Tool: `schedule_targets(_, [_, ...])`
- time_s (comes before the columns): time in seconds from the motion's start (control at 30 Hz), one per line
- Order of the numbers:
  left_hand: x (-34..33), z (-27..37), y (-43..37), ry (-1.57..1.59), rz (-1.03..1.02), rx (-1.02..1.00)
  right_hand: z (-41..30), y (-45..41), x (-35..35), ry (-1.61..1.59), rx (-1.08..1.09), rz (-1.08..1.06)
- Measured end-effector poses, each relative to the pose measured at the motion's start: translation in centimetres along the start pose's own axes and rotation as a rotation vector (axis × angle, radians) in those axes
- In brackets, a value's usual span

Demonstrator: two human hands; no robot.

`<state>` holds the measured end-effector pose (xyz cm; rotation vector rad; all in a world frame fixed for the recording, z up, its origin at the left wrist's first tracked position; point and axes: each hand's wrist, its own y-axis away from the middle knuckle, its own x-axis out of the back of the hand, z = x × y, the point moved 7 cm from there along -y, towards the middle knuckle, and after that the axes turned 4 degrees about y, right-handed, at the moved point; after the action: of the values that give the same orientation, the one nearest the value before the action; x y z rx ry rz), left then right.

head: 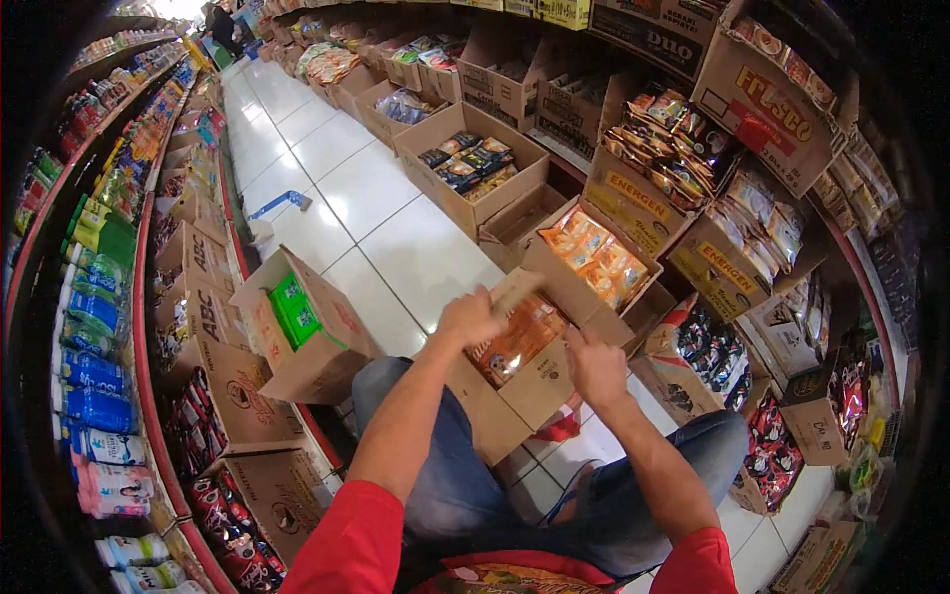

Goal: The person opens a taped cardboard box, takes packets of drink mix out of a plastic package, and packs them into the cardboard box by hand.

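A cardboard carton (537,387) sits between my bent knees with its top flaps spread. Glossy orange packets (517,343) show inside it. My left hand (469,321) grips a far flap (515,292) of this carton, and both are blurred by motion. At the right side, my right hand (596,364) is curled around the carton's edge, thumb side up. One wide flap (479,419) folds out towards my lap. Just beyond my right hand stands another open carton, filled with orange sachets (596,256).
To the left stands an open carton (326,364) holding green boxes (295,308). A carton of dark packets (475,163) is further up the aisle. Shelves of bottles (96,379) line the left; Energen cartons (638,204) line the right. A blue strip (280,202) lies on white floor tiles (386,245).
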<state>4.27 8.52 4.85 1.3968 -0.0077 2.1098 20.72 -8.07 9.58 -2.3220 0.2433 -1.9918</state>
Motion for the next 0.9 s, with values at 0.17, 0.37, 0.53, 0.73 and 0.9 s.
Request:
schedule_targets(0.17, [3.2,-3.6,-1.7,0.399,0.144,-0.094,-3.6,1.0,-3.8,-0.131,0.205,-0.263])
schedule_targets(0.37, [4.9,-4.0,-2.7,0.393,0.128,-0.064,-4.1,0.6,-5.2,0.057,0.461,-0.344])
schedule_targets(0.53, [4.5,-2.3,-4.0,0.302,0.147,-0.102,-4.3,-1.2,-5.2,0.006,0.669,-0.481])
schedule_targets(0.73, [5.8,-4.0,-5.0,0.213,0.174,-0.056,-3.0,2.9,0.8,0.049,0.651,-1.094])
schedule_targets(0.9, [5.6,-1.4,-6.6,0.174,0.036,0.042,2.6,9.5,-4.2,-0.126,0.43,-1.362])
